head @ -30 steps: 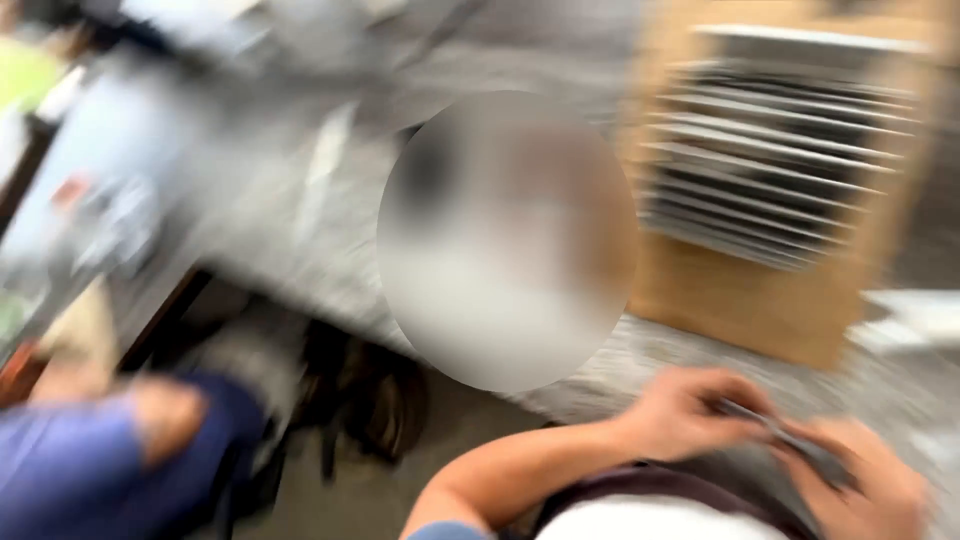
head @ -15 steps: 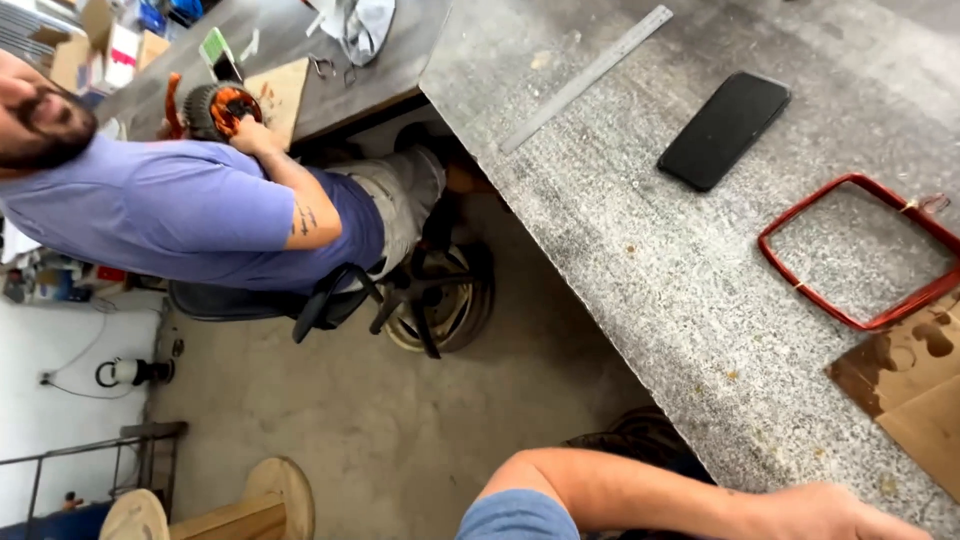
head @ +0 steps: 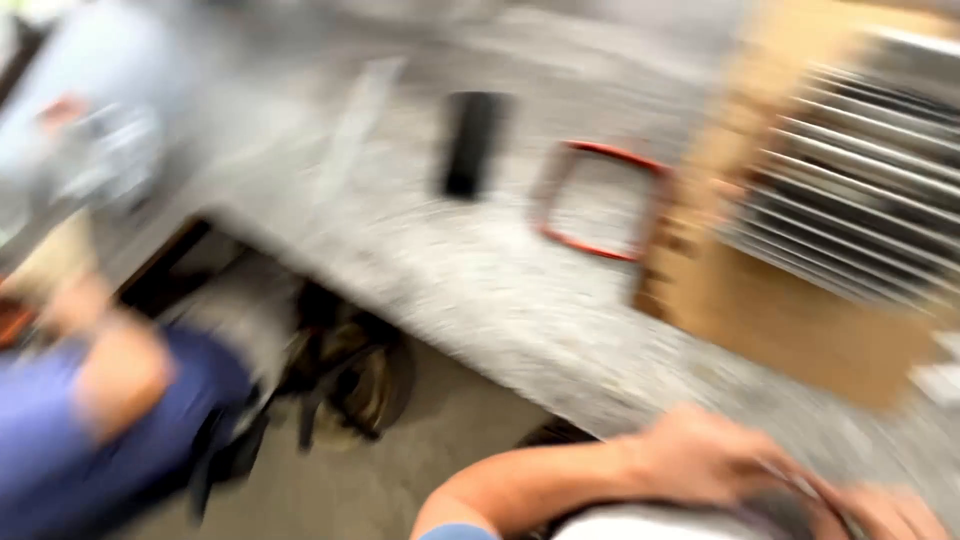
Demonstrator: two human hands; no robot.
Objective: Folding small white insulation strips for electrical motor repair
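Blurrily, two hands, left hand [head: 705, 460], right hand [head: 885, 512], one red frame [head: 597, 200]

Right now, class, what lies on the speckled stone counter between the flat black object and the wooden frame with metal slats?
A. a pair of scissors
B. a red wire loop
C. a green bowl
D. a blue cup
B: the red wire loop lies flat on the stone counter, with the flat black object on one side and the wooden frame on the other.
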